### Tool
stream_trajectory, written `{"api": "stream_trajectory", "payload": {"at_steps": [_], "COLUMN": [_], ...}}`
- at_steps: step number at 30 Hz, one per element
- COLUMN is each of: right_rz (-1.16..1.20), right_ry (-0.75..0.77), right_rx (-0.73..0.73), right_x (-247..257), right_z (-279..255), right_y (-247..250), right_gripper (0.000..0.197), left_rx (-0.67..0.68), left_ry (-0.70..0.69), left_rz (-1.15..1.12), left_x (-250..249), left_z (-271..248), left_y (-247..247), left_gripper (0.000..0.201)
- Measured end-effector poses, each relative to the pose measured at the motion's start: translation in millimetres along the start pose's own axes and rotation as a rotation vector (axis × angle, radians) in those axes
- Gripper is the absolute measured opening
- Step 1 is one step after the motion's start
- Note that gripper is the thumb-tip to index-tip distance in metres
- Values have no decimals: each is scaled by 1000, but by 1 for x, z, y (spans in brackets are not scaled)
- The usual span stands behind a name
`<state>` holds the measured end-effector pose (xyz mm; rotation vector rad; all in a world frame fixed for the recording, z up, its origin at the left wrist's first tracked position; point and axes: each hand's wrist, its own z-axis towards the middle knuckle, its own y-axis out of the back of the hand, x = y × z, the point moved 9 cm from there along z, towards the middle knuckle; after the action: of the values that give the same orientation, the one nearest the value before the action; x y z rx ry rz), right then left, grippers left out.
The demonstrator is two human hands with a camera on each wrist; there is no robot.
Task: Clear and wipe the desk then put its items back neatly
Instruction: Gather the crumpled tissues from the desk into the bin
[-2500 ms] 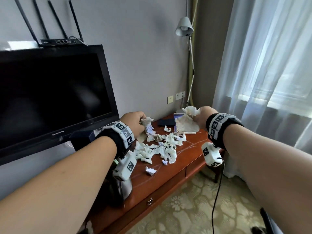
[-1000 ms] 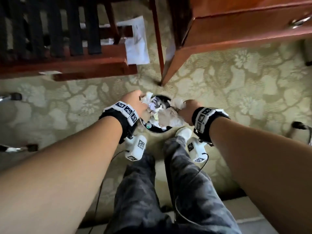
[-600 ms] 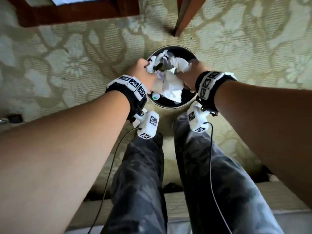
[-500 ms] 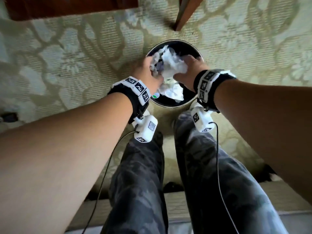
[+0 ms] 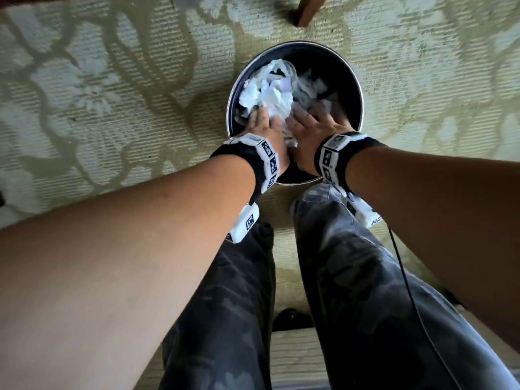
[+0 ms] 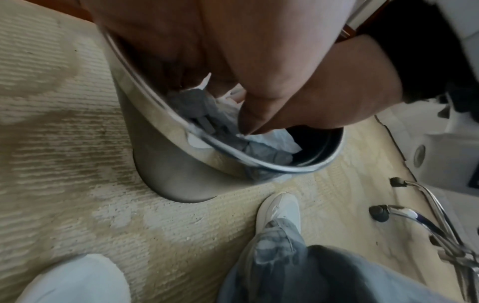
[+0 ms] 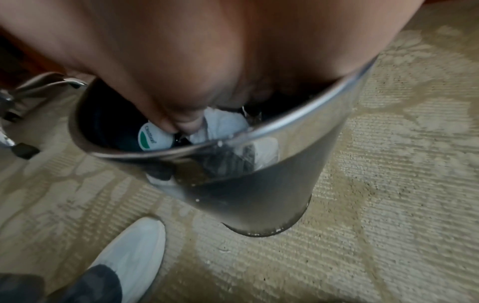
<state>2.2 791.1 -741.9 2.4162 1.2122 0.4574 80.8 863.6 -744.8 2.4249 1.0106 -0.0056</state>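
Head view: the crumpled tissues (image 5: 270,92) are seen inside the metal bin (image 5: 355,80), pressed down by the left hand (image 5: 267,130) and right hand (image 5: 312,128) with fingers apparently flat, presumably to compact them below its rim.

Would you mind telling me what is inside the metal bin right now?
The bin holds crumpled white tissues and a white round lid with a green mark. Both hands, left and right, reach in, covering whatever lies beneath.

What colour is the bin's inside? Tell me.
Black inside the bin, behind a shiny metal rim; the head view shows it best.
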Motion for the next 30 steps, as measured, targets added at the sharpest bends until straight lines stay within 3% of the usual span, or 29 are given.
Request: {"api": "stream_trajectory", "payload": {"at_steps": [5, 7, 9, 12, 16, 21, 25, 30], "right_rz": [-148, -245, -109, -48, -1, 203, 212, 255], "right_ry": [65, 124, 32, 4, -20, -109, -213, -348], "right_rx": [104, 128, 103, 13, 42, -167, -285, -532], "right_x": [5, 8, -3, -7, -1, -13, -39, -76], "right_z": [24, 22, 9, -26, -82, -186, -282, -419], "right_y": [-5, -3, 16, 43, 70, 159, 247, 352], "right_gripper": [100, 81, 64, 62, 62, 71, 76, 79], "left_rx": [13, 38, 62, 45, -14, -122, -298, -557], "left_ry": [33, 35, 6, -29, -55, -75, -120, -194], "left_rz": [130, 159, 145, 154, 150, 200, 267, 310], "left_x": [2, 4, 4, 2, -7, -37, -68, -112], "left_z": [32, 26, 8, -32, -96, -186, -265, -376], "left_y": [-2, 4, 15, 38, 79, 175, 280, 422], "left_gripper": [84, 83, 81, 80, 85, 89, 90, 87]}}
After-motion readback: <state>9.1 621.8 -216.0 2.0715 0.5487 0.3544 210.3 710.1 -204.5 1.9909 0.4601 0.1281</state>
